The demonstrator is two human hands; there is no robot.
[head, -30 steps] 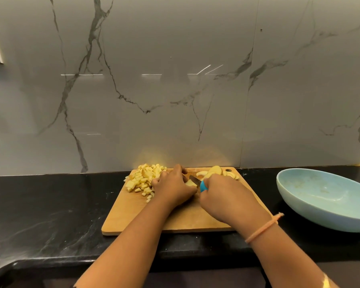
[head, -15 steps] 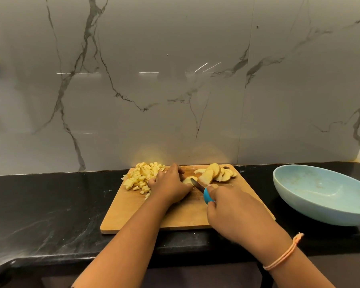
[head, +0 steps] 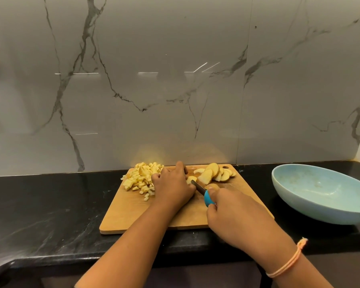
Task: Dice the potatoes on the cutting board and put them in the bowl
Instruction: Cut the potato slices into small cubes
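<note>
— While the left hand (head: 173, 188) holds a potato piece (head: 190, 179) under curled fingers on the cutting board (head: 133, 215), what differs from one second ago?
— Now the right hand (head: 237, 221) sits nearer the board's front edge, and the potato slices (head: 212, 174) at the far right corner are uncovered.
— Grip state?
— Its grip is closed round the knife (head: 204, 193), by the blue handle. Far left corner: diced potato (head: 140, 177). On the tabletop (head: 40, 204), right of the board: the bowl (head: 312, 210).

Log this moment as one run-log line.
left hand steadies potato piece | right hand grips knife | dice piled on cutting board | bowl holds no potato
</note>
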